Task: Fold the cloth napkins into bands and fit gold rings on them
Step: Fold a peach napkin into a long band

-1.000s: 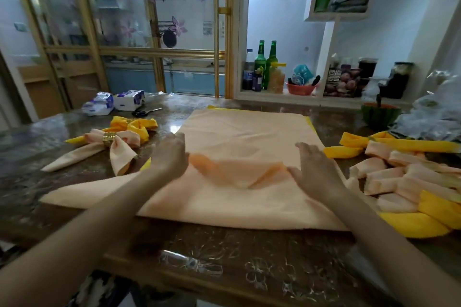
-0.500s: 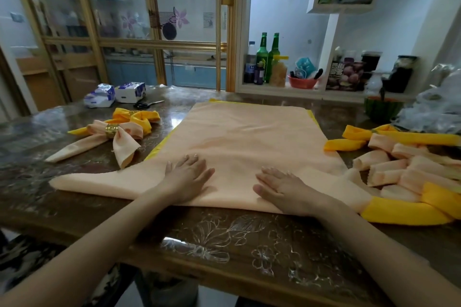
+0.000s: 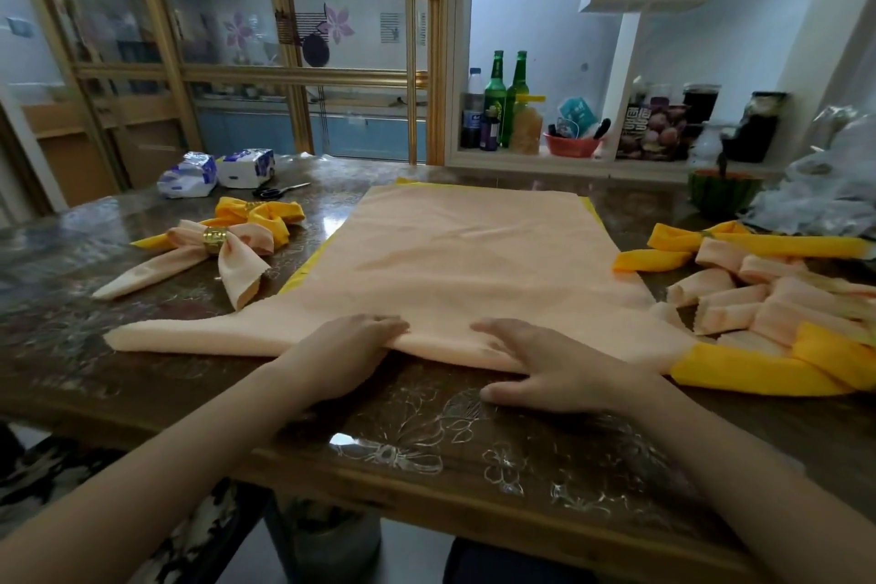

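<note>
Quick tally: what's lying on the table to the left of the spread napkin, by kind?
Peach napkin with gold ring: 1
Yellow folded napkin: 1
Tissue packs: 2
Scissors: 1
Total: 5
</note>
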### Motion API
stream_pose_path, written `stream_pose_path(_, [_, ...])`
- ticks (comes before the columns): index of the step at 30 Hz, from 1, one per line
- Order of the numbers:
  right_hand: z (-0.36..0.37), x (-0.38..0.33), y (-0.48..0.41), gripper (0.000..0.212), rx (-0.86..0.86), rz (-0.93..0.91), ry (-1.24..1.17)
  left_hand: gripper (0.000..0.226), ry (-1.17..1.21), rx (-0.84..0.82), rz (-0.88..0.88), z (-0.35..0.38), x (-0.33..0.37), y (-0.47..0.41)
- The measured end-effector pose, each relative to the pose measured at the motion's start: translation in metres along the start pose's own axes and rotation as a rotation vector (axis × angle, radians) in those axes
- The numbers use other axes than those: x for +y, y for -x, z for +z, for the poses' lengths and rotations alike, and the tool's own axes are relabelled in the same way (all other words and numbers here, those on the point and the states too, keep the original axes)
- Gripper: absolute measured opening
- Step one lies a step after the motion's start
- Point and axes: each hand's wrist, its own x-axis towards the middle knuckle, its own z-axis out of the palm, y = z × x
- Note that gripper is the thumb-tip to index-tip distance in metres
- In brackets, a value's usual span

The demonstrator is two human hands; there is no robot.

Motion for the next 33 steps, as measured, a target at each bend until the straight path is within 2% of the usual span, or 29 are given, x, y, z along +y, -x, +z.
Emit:
stream_pose_path(2, [0.0,0.004,0.008,0.055,0.073,0.014,0.156,0.044,0.028,0.013,-0.029,-0.001,0.0,0.003])
stream_pose_path(5, [-0.007,0.011,0.02,0.056,0.175,0.108,0.305,0.04,0.024,-0.015,-0.043,-0.008,0.004,0.014])
stream_pose_path(8, [-0.004,0.007,0.046,0.057,0.058,0.098,0.336,0.042,0.036,-0.21,-0.004,-0.017,0.008,0.035])
stream_pose_path(9, [-0.002,0.004,0.056,0.053,-0.026,0.073,0.303,0.055,0.034,-0.317,-0.004,-0.022,0.009,0.043])
stream_pose_path(11, [0.0,-0.002,0.067,0.054,-0.179,0.06,0.193,0.102,0.045,-0.444,-0.028,-0.028,0.01,0.051])
stream_pose_path(13, [-0.001,0.0,0.062,0.064,-0.162,0.088,0.105,0.123,0.104,-0.369,-0.062,-0.022,0.014,0.046])
stream_pose_path(15, [0.002,0.008,0.048,0.064,-0.08,0.092,0.156,0.13,0.077,-0.261,-0.079,-0.003,0.016,0.031])
stream_pose_path(16, [0.006,0.011,0.041,0.063,-0.068,0.09,0.195,0.125,0.04,-0.247,-0.082,0.006,0.018,0.024])
stream_pose_path(19, [0.015,0.019,0.027,0.063,-0.077,0.091,0.227,0.084,-0.038,-0.233,-0.136,0.023,0.014,0.009])
stream_pose_path(20, [0.016,0.021,0.024,0.063,-0.079,0.094,0.222,0.079,-0.037,-0.221,-0.148,0.024,0.012,0.008])
stream_pose_path(22, [0.014,0.022,0.021,0.063,-0.08,0.107,0.213,0.086,-0.025,-0.216,-0.155,0.024,0.01,0.005])
stream_pose_path(24, [0.014,0.024,0.018,0.063,-0.068,0.115,0.209,0.105,-0.005,-0.196,-0.153,0.024,0.008,0.002])
stream_pose_path(25, [0.014,0.025,0.017,0.063,-0.062,0.117,0.21,0.105,-0.004,-0.191,-0.158,0.024,0.007,0.001])
stream_pose_path(27, [0.015,0.026,0.015,0.063,-0.058,0.121,0.231,0.089,-0.015,-0.189,-0.19,0.025,0.007,0.0])
stream_pose_path(30, [0.016,0.021,0.012,0.061,-0.01,0.114,0.2,0.078,-0.098,-0.143,-0.21,0.018,0.015,0.004])
stream_pose_path(31, [0.016,0.022,0.016,0.059,0.045,0.116,0.168,0.07,-0.118,-0.079,-0.163,0.016,0.024,0.002])
stream_pose_path(33, [0.016,0.016,0.018,0.056,0.159,0.099,0.13,0.056,0.013,0.074,-0.05,0.01,0.044,0.0])
